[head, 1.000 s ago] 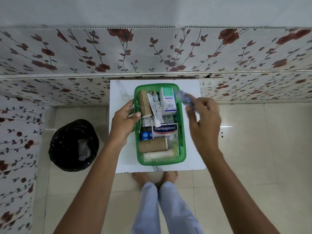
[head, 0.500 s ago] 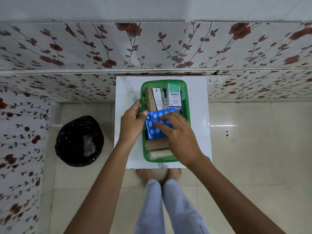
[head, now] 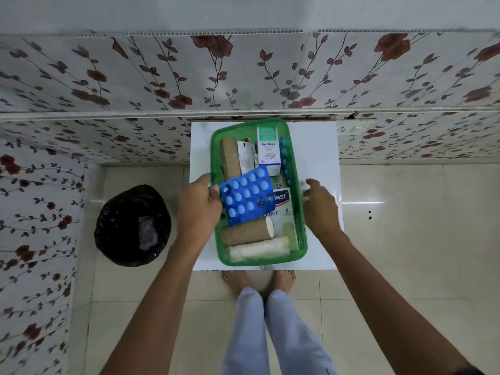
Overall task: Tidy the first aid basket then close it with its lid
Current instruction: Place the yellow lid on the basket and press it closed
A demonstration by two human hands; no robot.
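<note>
A green plastic basket (head: 243,126) stands on a small white table (head: 316,147). Inside lie a blue blister pack (head: 247,197), tilted on top of the other items, a white Optibex box (head: 268,147), a Hansaplast box (head: 282,205), two brown bandage rolls (head: 244,234) and a white roll (head: 259,249). My left hand (head: 198,205) grips the basket's left rim, thumb by the blister pack's edge. My right hand (head: 319,205) hovers just outside the right rim, fingers apart and holding nothing. No lid is in view.
A black-lined waste bin (head: 132,226) sits on the tiled floor left of the table. Flower-patterned wall panels rise behind and to the left. My feet (head: 258,280) stand at the table's near edge.
My right hand laid the blue blister pack on top of the basket's contents, let go and drew back to the right of the rim. My left hand stayed on the left rim.
</note>
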